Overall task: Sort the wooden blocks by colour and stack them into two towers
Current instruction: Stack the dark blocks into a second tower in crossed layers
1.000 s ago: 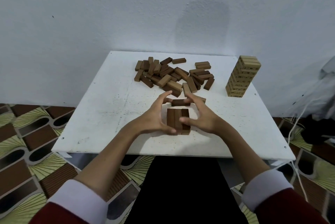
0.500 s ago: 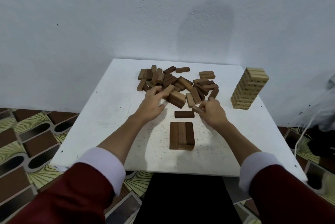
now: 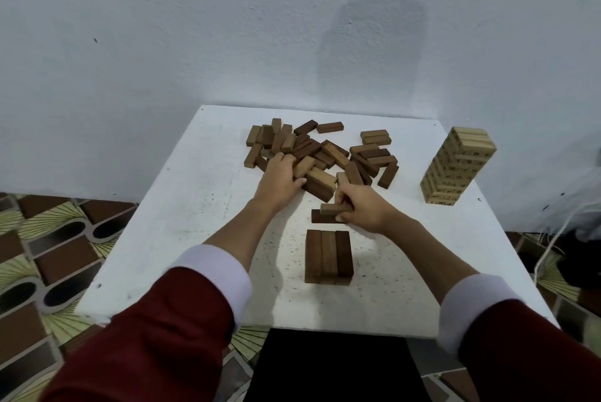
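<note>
Blocks [image 3: 320,154] lie heaped beyond my dark stack [image 3: 328,257] on the bench [image 3: 182,206]. Right hand [image 3: 362,211] pinches one block [image 3: 333,208], likely for stacking; left hand [image 3: 281,178] curls into the heap, grip unclear.

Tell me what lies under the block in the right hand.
The right hand grips a lighter block directly over a dark block lying on the white table. The hand covers that dark block's right end, hiding whether they touch.
</note>
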`<control>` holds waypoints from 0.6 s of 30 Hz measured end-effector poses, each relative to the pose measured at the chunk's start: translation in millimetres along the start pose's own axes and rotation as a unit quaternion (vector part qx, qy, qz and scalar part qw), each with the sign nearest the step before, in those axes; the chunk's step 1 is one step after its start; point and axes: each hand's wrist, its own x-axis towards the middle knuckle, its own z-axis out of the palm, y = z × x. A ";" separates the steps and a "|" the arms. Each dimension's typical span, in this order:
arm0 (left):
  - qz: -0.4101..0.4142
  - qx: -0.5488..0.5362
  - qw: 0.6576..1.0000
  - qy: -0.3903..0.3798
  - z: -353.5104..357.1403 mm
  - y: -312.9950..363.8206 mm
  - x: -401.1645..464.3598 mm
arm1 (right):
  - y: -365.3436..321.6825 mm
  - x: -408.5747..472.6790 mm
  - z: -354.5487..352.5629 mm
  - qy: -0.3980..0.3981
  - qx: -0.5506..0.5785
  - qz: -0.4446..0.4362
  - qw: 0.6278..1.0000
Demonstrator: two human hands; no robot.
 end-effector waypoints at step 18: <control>-0.074 -0.025 0.993 0.088 -30.3 -72.4 -86.2 | -42.3 -6.7 -5.2 0.109 0.047 -0.010 0.993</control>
